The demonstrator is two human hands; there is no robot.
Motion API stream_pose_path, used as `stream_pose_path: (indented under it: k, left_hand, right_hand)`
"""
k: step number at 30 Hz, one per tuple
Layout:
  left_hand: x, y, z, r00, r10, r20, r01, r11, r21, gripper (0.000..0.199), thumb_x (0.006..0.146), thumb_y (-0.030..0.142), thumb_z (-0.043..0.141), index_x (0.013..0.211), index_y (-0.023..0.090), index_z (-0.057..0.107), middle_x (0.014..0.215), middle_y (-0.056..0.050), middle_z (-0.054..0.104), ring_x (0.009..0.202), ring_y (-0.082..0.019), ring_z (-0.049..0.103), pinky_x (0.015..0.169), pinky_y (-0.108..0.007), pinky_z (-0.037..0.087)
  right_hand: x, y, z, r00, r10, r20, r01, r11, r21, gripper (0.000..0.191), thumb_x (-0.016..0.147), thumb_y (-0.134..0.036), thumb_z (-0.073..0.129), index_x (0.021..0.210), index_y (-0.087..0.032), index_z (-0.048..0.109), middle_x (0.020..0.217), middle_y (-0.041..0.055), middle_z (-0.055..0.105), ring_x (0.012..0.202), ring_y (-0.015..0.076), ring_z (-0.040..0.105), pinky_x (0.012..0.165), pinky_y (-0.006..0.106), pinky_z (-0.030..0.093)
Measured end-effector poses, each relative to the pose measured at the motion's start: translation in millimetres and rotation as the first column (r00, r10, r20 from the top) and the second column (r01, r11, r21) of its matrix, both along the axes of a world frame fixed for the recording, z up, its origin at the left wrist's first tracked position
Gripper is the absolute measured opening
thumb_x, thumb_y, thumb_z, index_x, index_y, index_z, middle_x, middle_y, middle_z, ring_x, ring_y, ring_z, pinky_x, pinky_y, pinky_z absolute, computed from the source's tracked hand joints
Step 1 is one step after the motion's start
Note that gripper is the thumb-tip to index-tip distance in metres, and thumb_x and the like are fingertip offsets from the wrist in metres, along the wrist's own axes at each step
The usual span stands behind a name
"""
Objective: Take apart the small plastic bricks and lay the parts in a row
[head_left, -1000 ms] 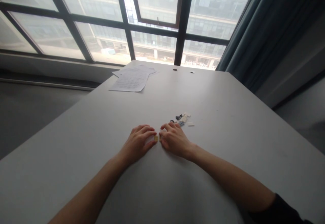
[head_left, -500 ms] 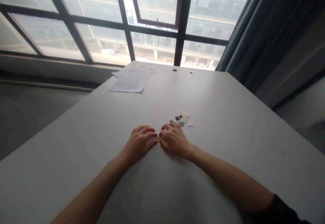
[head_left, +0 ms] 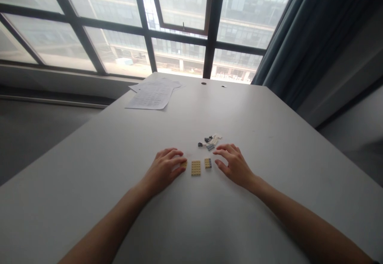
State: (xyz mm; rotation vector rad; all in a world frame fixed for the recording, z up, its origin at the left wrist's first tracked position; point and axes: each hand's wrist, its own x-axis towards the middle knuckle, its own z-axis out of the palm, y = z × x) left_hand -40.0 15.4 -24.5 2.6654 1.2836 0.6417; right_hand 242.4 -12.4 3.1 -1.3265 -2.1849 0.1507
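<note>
My left hand [head_left: 167, 166] rests on the table with thumb and fingers closed round a small tan building brick [head_left: 184, 164], which is partly covered by the fingertips. Just right of it lies a flat tan studded plate [head_left: 196, 168]. Beside that plate is a smaller tan brick piece [head_left: 206, 163] with a grey strip along its right side. My right hand [head_left: 235, 164] is a little to the right of this piece, thumb and fingers apart and holding nothing.
Beyond the hands lies a small heap of loose white, grey and dark bricks [head_left: 213, 140]. Printed paper sheets [head_left: 151, 97] lie at the far left of the white table [head_left: 245, 116]. A window stands behind, with a dark curtain [head_left: 287, 44] at the right.
My right hand has moved right, away from my left hand, and its fingers have opened. The tan plate and the tan-and-grey piece, earlier hidden, now show between the hands.
</note>
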Motion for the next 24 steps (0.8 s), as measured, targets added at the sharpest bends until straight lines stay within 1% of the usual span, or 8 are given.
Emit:
stream_pose_path:
  k: [5,10,16,20,24]
  left_hand:
    - [2,-1,1.0,1.000,0.000,0.011,0.000,1.000,0.007,0.023,0.087,0.041,0.054,0.101,0.030,0.069,0.113,-0.004,0.065,0.115,-0.025,0.051,0.099,-0.043,0.036]
    - [4,-1,1.1,1.000,0.007,0.012,-0.007,1.000,0.014,0.024,0.087,0.041,0.053,0.100,0.029,0.069,0.112,-0.005,0.065,0.114,-0.026,0.051,0.098,-0.044,0.037]
    - [5,-1,0.1,0.999,0.019,0.033,-0.020,1.000,0.013,0.024,0.086,0.041,0.055,0.100,0.029,0.070,0.112,-0.005,0.066,0.114,-0.026,0.052,0.097,-0.044,0.039]
    - [5,-1,0.4,0.999,0.023,0.032,-0.023,1.000,0.008,0.023,0.086,0.041,0.055,0.099,0.029,0.070,0.112,-0.004,0.066,0.114,-0.026,0.052,0.097,-0.044,0.038]
    - [5,-1,-0.4,0.999,0.020,0.025,-0.020,1.000,0.015,0.023,0.086,0.040,0.055,0.100,0.029,0.069,0.112,-0.004,0.066,0.114,-0.026,0.053,0.098,-0.044,0.038]
  right_hand:
    - [16,-13,-14.1,1.000,0.016,-0.010,-0.015,1.000,0.023,0.022,0.084,-0.021,0.058,0.105,-0.021,0.065,0.112,0.0081,0.061,0.106,0.0240,0.052,0.093,0.042,0.039]
    - [21,-16,-24.1,0.998,-0.041,-0.056,0.039,0.999,-0.021,0.020,0.084,-0.021,0.057,0.102,-0.021,0.066,0.109,0.0084,0.062,0.104,0.0238,0.053,0.093,0.043,0.040]
    - [19,-14,-25.7,0.993,-0.078,-0.093,0.072,0.995,-0.062,0.020,0.083,-0.022,0.058,0.101,-0.021,0.067,0.107,0.0082,0.062,0.103,0.0236,0.053,0.094,0.043,0.040]
    - [18,-13,-25.5,0.992,-0.076,-0.096,0.069,0.994,-0.080,0.020,0.082,-0.021,0.059,0.101,-0.020,0.067,0.108,0.0078,0.062,0.103,0.0229,0.053,0.093,0.042,0.040]
    - [18,-13,-26.8,0.993,-0.069,-0.096,0.063,0.996,-0.070,0.020,0.082,-0.021,0.059,0.101,-0.020,0.067,0.108,0.0079,0.062,0.103,0.0226,0.052,0.094,0.042,0.039]
